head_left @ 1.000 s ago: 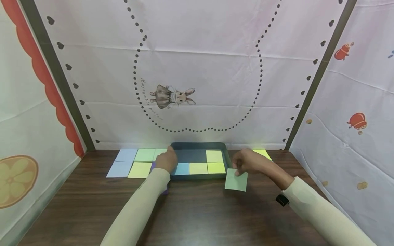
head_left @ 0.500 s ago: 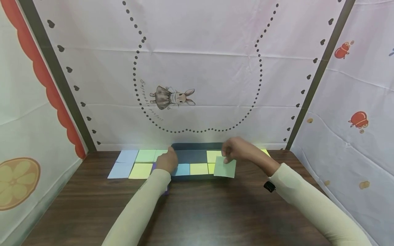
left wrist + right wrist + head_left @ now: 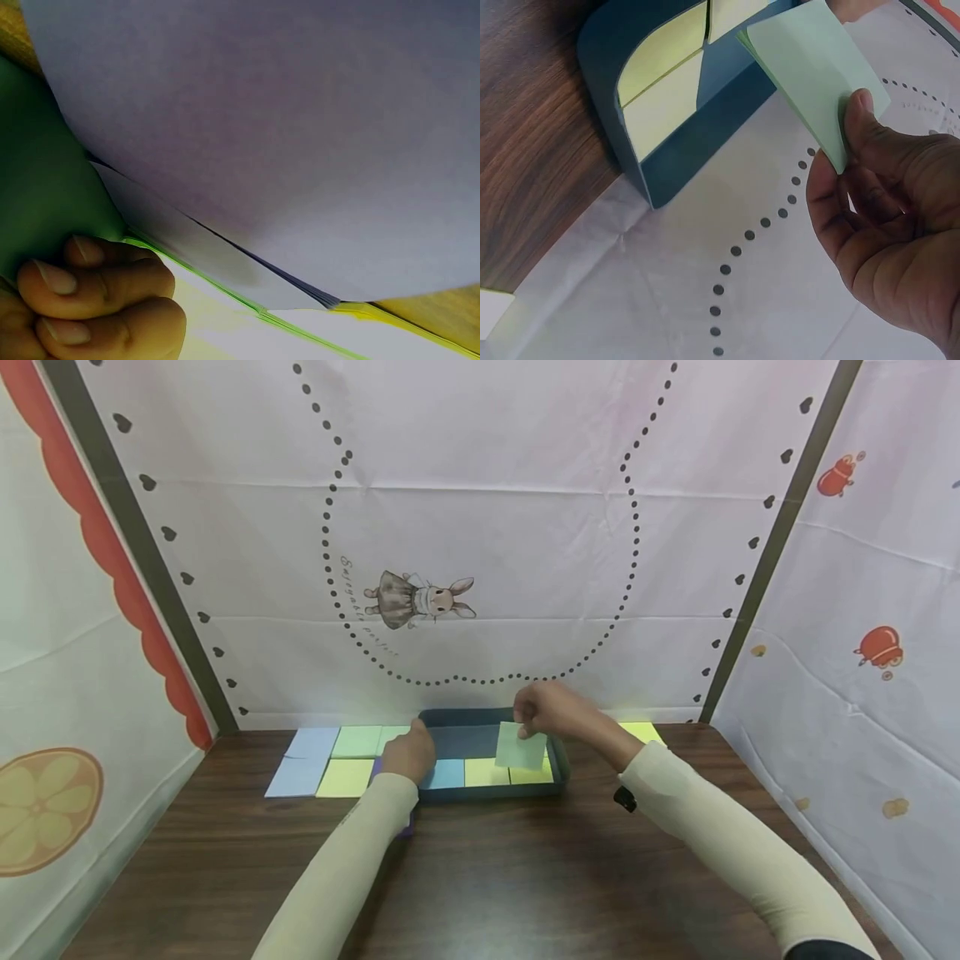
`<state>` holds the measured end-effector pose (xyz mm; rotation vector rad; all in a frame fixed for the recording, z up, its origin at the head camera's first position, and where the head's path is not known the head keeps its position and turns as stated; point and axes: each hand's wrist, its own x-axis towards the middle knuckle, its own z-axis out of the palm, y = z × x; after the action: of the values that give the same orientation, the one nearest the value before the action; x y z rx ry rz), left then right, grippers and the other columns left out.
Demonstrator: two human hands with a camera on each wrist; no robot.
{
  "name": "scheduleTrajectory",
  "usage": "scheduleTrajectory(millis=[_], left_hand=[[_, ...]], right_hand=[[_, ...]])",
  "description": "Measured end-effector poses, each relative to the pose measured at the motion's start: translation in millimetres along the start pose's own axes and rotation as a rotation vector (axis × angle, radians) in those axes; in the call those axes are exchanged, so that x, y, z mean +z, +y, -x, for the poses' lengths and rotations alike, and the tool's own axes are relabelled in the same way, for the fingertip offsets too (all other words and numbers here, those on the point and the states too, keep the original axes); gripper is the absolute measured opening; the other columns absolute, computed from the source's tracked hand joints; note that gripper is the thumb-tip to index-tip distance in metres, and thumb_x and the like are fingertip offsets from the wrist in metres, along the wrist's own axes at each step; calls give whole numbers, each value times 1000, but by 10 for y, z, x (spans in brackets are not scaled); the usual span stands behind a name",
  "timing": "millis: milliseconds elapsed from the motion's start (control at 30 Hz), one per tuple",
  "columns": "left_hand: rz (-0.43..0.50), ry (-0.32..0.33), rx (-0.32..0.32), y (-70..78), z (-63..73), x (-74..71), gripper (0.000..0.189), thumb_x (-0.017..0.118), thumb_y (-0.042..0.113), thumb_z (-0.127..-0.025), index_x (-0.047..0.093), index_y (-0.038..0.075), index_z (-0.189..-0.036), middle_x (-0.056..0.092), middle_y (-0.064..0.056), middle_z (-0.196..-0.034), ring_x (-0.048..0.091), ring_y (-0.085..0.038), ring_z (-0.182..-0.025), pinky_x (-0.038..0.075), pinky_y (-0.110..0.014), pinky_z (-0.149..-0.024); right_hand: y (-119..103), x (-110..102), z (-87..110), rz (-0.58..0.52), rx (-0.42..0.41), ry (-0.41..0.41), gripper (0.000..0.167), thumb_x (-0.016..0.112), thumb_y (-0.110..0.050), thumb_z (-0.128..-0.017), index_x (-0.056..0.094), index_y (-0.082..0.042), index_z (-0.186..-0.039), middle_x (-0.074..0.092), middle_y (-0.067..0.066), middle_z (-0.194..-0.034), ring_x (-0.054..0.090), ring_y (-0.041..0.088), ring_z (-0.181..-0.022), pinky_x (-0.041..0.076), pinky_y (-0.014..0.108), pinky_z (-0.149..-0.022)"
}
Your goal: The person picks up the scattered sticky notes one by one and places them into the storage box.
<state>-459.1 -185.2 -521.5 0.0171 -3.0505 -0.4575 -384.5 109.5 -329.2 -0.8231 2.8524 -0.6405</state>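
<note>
My right hand (image 3: 551,708) pinches a light green sticky note pad (image 3: 519,747) between thumb and fingers, holding it over the right part of the dark blue-green tray (image 3: 491,792). The right wrist view shows the pad's layered edge, with the thumb on its face. At the tray's left end is my left hand (image 3: 408,754), gripping the rim; its fingers (image 3: 112,292) are curled against the tray wall in the left wrist view. Along the tray's front lie a blue pad (image 3: 447,772) and two yellow pads (image 3: 483,772). Another yellow pad (image 3: 656,131) sits behind, partly hidden in the head view by the green pad.
Left of the tray, blue pads (image 3: 315,742), green pads (image 3: 356,741) and a yellow pad (image 3: 344,777) lie in rows. Purple pads (image 3: 407,828) are mostly hidden by the left forearm. A yellow pad (image 3: 641,732) lies at right, before the printed cloth wall (image 3: 525,568).
My right hand has carried the green pad leftward and up, from beside the tray's right end to over its inside. The left hand has stayed at the tray's left end.
</note>
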Motion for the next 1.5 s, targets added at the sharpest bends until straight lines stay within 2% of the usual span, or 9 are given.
scheduleTrajectory(millis=[200, 300, 333, 467, 767, 967, 1033, 1267, 1500], left_hand=[[6, 16, 9, 32, 120, -111, 52, 53, 11, -110, 43, -13, -155, 68, -18, -69, 68, -29, -57, 58, -44, -54], [4, 19, 5, 19, 100, -69, 49, 55, 12, -110, 46, -12, -152, 67, -17, -68, 66, -28, -55, 56, -42, -52], [11, 6, -7, -16, 14, 6, 50, 55, 12, -110, 45, -13, -152, 65, -16, -65, 64, -27, -53, 54, -41, -49], [-11, 5, -8, -28, -16, 38, 49, 55, 14, -110, 47, -11, -151, 63, -12, -63, 63, -25, -51, 52, -39, -47], [-12, 17, -9, -12, 21, -28, 46, 54, 13, -110, 48, -11, -148, 63, -12, -62, 64, -26, -51, 52, -39, -47], [21, -28, -43, 10, 32, -40, 53, 56, 15, -111, 44, -10, -156, 64, -12, -64, 65, -27, -54, 52, -39, -49], [36, -45, -60, 30, 48, -50, 52, 55, 16, -111, 44, -8, -156, 67, -14, -67, 67, -28, -57, 54, -39, -51], [49, -39, -84, 79, 99, -63, 50, 51, 17, -113, 45, -5, -157, 73, -19, -76, 72, -32, -66, 60, -45, -60], [45, -11, -52, 44, 90, -41, 49, 49, 18, -113, 46, -8, -155, 72, -18, -74, 72, -33, -65, 61, -46, -59]], right_hand=[[-51, 99, -209, -21, 20, 25, 14, 90, -8, -94, 78, -13, -98, 78, 3, -97, 68, 19, -90, 58, 37, -84], [-87, 153, -289, -47, 35, 24, 13, 89, -6, -95, 78, -12, -100, 78, 4, -101, 69, 20, -92, 59, 38, -85], [-92, 176, -316, -52, 39, 21, 13, 89, -6, -95, 78, -12, -101, 78, 4, -103, 70, 20, -93, 60, 38, -85], [-102, 266, -412, -57, 37, 21, 15, 89, -3, -93, 78, -9, -102, 78, 5, -103, 70, 20, -92, 61, 38, -86], [-35, 436, -655, -4, 17, 57, 15, 90, -2, -91, 79, -6, -101, 79, 8, -103, 68, 19, -87, 59, 34, -82], [14, 519, -753, 6, 46, 30, 12, 88, -4, -94, 78, -5, -99, 79, 9, -103, 67, 21, -87, 59, 34, -81], [56, 536, -798, 7, 52, 11, 12, 89, -5, -94, 78, -7, -99, 79, 9, -104, 68, 21, -88, 59, 35, -81], [618, 827, -1307, 33, 37, -10, 17, 91, -10, -93, 78, -13, -105, 79, 5, -110, 70, 19, -95, 62, 37, -86], [701, 969, -1488, 55, 15, 29, 21, 90, -7, -93, 78, -13, -110, 79, 4, -110, 72, 21, -101, 63, 40, -95]])
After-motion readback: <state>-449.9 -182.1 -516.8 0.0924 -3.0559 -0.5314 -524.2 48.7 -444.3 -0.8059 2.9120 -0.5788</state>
